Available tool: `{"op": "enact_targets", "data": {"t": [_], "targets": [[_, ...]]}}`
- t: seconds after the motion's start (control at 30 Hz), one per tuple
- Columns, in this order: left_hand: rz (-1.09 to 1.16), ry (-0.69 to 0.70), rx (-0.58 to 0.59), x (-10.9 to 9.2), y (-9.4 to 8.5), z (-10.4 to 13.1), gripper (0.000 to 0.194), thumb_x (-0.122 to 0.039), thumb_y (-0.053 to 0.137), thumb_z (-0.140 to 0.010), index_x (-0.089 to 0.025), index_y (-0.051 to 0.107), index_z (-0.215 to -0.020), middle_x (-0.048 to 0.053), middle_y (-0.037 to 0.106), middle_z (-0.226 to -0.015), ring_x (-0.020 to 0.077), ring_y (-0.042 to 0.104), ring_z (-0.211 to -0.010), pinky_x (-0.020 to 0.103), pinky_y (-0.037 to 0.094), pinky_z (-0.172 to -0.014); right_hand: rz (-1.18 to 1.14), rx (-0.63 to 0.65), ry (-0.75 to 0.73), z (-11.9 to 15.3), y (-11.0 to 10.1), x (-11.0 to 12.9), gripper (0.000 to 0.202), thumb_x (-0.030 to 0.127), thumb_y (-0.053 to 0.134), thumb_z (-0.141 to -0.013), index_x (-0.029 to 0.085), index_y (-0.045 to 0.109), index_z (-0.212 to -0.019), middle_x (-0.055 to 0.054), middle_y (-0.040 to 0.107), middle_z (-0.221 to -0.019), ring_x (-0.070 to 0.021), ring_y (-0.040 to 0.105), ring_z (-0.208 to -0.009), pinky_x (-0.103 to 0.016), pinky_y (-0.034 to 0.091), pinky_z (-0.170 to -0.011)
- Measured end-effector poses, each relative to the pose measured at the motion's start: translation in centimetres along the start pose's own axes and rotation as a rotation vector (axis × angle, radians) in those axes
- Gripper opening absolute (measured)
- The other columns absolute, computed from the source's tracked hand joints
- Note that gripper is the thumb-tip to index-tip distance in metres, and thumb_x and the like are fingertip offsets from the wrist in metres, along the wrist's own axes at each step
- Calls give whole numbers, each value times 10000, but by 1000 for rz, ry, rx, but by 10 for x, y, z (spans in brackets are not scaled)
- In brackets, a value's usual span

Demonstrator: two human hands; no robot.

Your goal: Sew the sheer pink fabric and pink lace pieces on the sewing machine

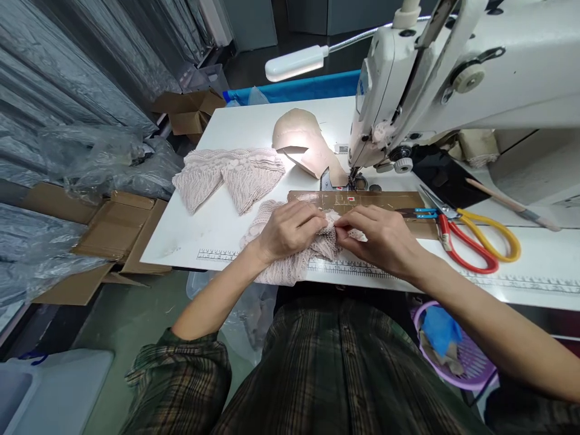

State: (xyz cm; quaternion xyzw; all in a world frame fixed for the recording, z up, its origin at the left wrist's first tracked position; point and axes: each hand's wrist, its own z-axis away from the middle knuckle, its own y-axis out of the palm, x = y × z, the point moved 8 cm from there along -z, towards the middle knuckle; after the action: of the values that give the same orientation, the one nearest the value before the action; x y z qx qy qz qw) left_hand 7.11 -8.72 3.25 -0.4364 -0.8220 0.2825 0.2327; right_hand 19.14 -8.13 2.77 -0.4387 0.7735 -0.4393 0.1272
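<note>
Both hands are over the front edge of the white sewing table, pinching a bunched piece of pale pink lace [290, 266]. My left hand [292, 229] has its thumb and fingertips closed on the lace's upper edge. Close beside it, my right hand [378, 235] pinches the same lace between thumb and forefinger. Part of the lace hangs over the table edge, and some is hidden under my left hand. Just beyond my fingers stand the needle and presser foot [354, 178] of a white sewing machine [385, 90]. A brown strip [408, 202] lies between the lace and the foot.
More lace pieces [254, 175] lie stacked at the left, near a beige cut-out panel [301, 136]. Scissors with red and yellow handles [469, 244] and blue thread snips [423, 212] lie right of my right hand. A purple basket [480, 374] stands below; cardboard boxes [115, 226] are left.
</note>
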Motion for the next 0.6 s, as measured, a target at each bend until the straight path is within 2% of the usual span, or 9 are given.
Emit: {"op": "enact_targets", "data": {"t": [0.17, 0.27, 0.37, 0.43, 0.53, 0.6], "targets": [[-53, 13, 50, -4, 6, 1, 149, -124, 553, -957, -200, 577, -830, -4, 691, -775, 115, 628, -687, 257, 498, -601, 61, 59, -6, -4, 9, 2, 149, 145, 516, -854, 172, 613, -745, -37, 617, -657, -165, 528, -550, -308, 390, -567], [-15, -8, 13, -3, 3, 1, 142, -105, 550, -941, -196, 570, -834, 2, 691, -773, 118, 619, -676, 257, 491, -589, -148, 17, 94, -3, 1, -5, 82, 140, 553, -794, 197, 582, -744, -14, 602, -646, -154, 529, -549, -299, 411, -559], [39, -58, 15, 3, 3, 4, 131, -99, 528, -929, -197, 567, -850, 8, 694, -785, 129, 639, -696, 262, 505, -592, -455, -136, 211, 2, -18, -18, 100, 125, 581, -788, 219, 555, -764, -16, 646, -722, -161, 610, -635, -299, 487, -620], [79, -94, 34, 7, 7, 5, 98, -125, 544, -927, -197, 573, -868, 13, 697, -800, 135, 657, -719, 268, 527, -613, -526, -178, 197, 4, -23, -20, 117, 161, 625, -795, 216, 586, -890, -67, 698, -909, -219, 685, -839, -357, 547, -756], [144, -139, 17, 8, 9, 5, 84, -123, 540, -915, -189, 585, -890, 26, 697, -813, 142, 668, -743, 279, 549, -653, -380, -15, 88, 4, -7, -10, 531, 296, 712, -785, 170, 543, -1272, -183, 648, -1251, -337, 633, -1167, -480, 540, -935], [216, -181, 8, 10, 8, 5, 72, -132, 531, -913, -178, 586, -919, 42, 709, -852, 148, 680, -787, 280, 556, -692, -268, 101, 21, 4, 8, -4, 608, 305, 647, -847, 145, 468, -1406, -202, 653, -1261, -341, 659, -1131, -484, 563, -892]]}}
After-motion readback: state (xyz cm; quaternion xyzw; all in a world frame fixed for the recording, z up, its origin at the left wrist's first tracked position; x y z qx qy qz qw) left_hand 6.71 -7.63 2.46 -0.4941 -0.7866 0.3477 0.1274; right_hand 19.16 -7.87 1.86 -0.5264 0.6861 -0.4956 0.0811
